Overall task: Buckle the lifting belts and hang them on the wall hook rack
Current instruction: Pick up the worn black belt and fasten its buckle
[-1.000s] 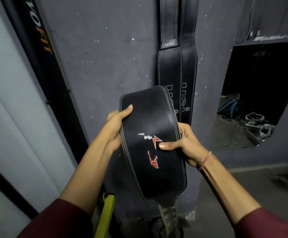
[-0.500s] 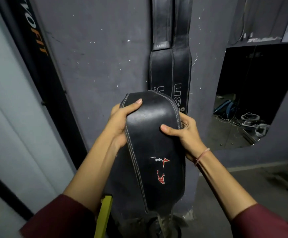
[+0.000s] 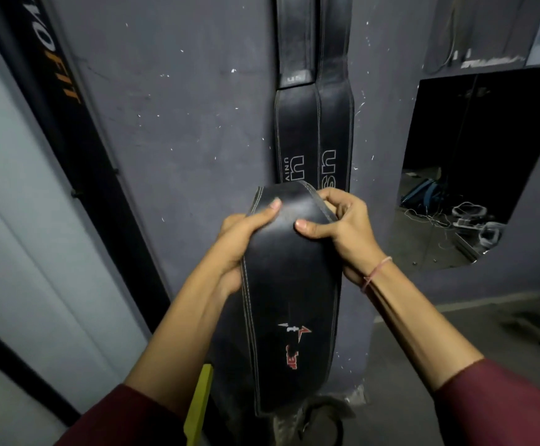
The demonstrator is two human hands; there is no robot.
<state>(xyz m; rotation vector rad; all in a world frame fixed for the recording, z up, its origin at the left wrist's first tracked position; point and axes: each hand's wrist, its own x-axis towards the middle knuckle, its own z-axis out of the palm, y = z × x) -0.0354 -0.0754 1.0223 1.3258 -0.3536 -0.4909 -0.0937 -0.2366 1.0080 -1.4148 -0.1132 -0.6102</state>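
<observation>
I see left hand (image 3: pixel 241 239) and right hand (image 3: pixel 342 230) both gripping black belt (image 3: pixel 289 284) near its top fold, in front of hung belts (image 3: pixel 313 123) on grey wall (image 3: pixel 181 123)

The wide black leather belt (image 3: pixel 294 284) I am holding is showing pale stitching along its edges and a small red-and-white logo. Two black leather belts (image 3: pixel 314 130) hanging on the grey-purple wall (image 3: pixel 181 123) are carrying white lettering. My sleeves (image 3: pixel 503 410) are showing maroon, and a thin pink thread bracelet (image 3: pixel 376 272) is circling my right wrist.
</observation>
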